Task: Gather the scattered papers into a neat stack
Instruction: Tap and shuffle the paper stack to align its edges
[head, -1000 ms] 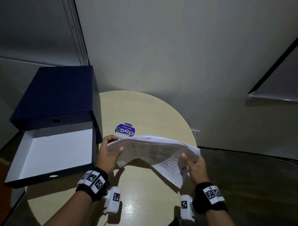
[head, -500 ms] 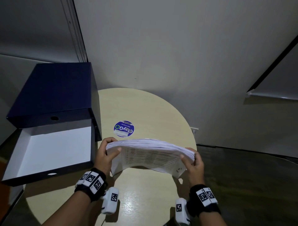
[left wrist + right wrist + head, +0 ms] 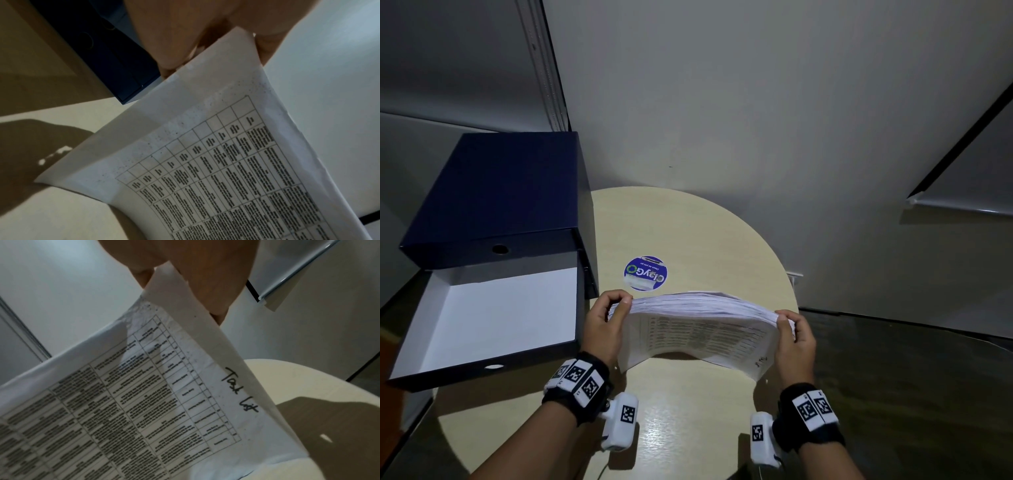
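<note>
A thick stack of printed papers (image 3: pixel 698 329) stands nearly upright on its long edge over the round beige table (image 3: pixel 688 428), its printed table side facing me. My left hand (image 3: pixel 606 322) grips the stack's left end, thumb in front and fingers curled over the top. My right hand (image 3: pixel 792 337) grips the right end the same way. The left wrist view shows the sheet (image 3: pixel 216 162) pinched near its top corner by my left hand (image 3: pixel 205 37). In the right wrist view the page (image 3: pixel 144 402) bears the handwritten words "Task List" and my right hand (image 3: pixel 193 272) pinches its corner.
An open dark blue box (image 3: pixel 482 308) with a white inside sits at the table's left, its lid (image 3: pixel 500 192) raised behind it. A round blue sticker (image 3: pixel 645 273) lies on the table beyond the papers. A grey wall stands close behind; dark floor lies to the right.
The stack has been tipped from a sagging, fanned hold to nearly upright on its edge, and its sheets are drawn closer together. My right hand moved up to the stack's top right corner.
</note>
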{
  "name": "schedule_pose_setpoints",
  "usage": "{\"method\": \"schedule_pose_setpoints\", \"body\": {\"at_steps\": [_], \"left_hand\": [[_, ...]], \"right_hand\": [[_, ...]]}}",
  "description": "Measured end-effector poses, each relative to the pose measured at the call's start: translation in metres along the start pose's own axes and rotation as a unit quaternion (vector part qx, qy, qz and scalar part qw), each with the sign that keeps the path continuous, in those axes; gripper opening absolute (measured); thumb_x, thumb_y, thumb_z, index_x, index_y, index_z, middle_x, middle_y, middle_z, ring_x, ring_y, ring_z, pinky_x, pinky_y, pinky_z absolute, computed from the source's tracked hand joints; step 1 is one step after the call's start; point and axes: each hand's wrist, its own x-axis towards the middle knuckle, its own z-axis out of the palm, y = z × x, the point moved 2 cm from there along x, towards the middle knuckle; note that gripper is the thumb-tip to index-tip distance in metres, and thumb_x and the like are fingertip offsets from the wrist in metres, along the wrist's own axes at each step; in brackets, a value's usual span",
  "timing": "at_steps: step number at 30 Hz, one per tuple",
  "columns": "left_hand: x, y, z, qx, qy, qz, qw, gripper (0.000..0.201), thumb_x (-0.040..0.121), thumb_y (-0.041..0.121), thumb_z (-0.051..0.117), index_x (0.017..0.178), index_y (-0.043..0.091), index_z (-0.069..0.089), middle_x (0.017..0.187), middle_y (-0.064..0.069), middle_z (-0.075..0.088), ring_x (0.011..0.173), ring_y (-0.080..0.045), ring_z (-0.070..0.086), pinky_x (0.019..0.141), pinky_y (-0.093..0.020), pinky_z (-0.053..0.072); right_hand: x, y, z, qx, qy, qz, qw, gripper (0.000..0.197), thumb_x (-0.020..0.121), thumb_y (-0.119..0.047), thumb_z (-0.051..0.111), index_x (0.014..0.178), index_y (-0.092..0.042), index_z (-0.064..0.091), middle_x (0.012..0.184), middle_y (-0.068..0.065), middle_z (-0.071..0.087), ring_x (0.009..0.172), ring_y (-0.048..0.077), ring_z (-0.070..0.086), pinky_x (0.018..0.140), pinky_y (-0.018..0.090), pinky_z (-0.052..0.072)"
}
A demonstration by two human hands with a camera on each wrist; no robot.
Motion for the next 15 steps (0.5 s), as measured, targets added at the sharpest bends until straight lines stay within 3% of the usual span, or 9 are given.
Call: {"method": "schedule_pose_setpoints", "body": {"at_steps": [5,7,8,10,12,13,15], "left_hand": [[0.004,-0.002,0.0,0.01,-0.001,0.003,1.0,0.013,0.096,0.018,0.055,0.087,0.019,0.064,0.093,0.003,0.065,0.088,-0.017,0.056,0.076,-0.033,0.042],[0.002,-0.001,0.001,-0.007,-0.011,0.006,1.0,0.011,0.096,0.024,0.055,0.089,0.02,0.062,0.093,0.004,0.064,0.086,-0.017,0.057,0.072,-0.03,0.042],[-0.001,0.0,-0.001,-0.028,-0.035,0.011,0.999,0.01,0.092,0.028,0.06,0.094,0.019,0.061,0.094,0.005,0.063,0.087,-0.014,0.058,0.071,-0.027,0.044],[-0.007,-0.004,-0.005,-0.07,-0.109,0.025,0.991,0.038,0.073,0.029,0.069,0.106,0.016,0.057,0.098,0.005,0.063,0.088,-0.008,0.062,0.069,-0.022,0.051],[-0.006,-0.015,-0.009,-0.057,-0.147,-0.004,0.987,0.047,0.063,0.013,0.068,0.106,0.028,0.057,0.103,-0.003,0.062,0.093,-0.016,0.062,0.068,-0.024,0.054],[-0.005,-0.02,-0.009,-0.025,-0.138,-0.025,0.99,0.046,0.066,0.002,0.065,0.099,0.035,0.059,0.102,-0.008,0.062,0.094,-0.021,0.061,0.066,-0.028,0.054],[0.003,-0.026,-0.004,0.041,-0.098,-0.039,0.994,0.043,0.075,-0.012,0.057,0.086,0.03,0.061,0.093,-0.011,0.064,0.088,-0.025,0.059,0.069,-0.032,0.048]], "right_hand": [[0.008,0.007,-0.001,-0.019,-0.007,-0.035,0.999,0.014,0.101,-0.018,0.053,0.094,-0.021,0.065,0.1,0.003,0.063,0.099,0.037,0.058,0.065,0.03,0.043],[0.004,0.003,-0.004,0.003,-0.027,-0.039,0.999,0.008,0.098,-0.017,0.058,0.105,-0.019,0.062,0.103,0.002,0.063,0.097,0.032,0.06,0.063,0.029,0.045],[0.003,0.004,-0.007,0.023,-0.053,-0.043,0.997,0.022,0.093,-0.018,0.063,0.114,-0.018,0.059,0.105,0.001,0.062,0.093,0.025,0.06,0.061,0.025,0.048],[0.001,0.011,-0.015,0.033,-0.112,-0.031,0.993,0.05,0.081,-0.012,0.064,0.129,-0.02,0.049,0.109,0.002,0.061,0.093,0.019,0.061,0.062,0.02,0.054],[0.003,0.025,-0.016,-0.006,-0.137,0.002,0.991,0.053,0.088,0.002,0.059,0.131,-0.026,0.046,0.11,0.001,0.061,0.105,0.026,0.06,0.073,0.031,0.056],[0.006,0.032,-0.015,-0.047,-0.13,0.008,0.99,0.048,0.093,0.003,0.057,0.129,-0.028,0.047,0.11,-0.003,0.062,0.111,0.029,0.06,0.08,0.036,0.054],[0.01,0.035,-0.009,-0.108,-0.115,-0.002,0.988,0.034,0.098,-0.008,0.058,0.123,-0.028,0.051,0.108,-0.011,0.063,0.116,0.027,0.06,0.09,0.039,0.05]]}}
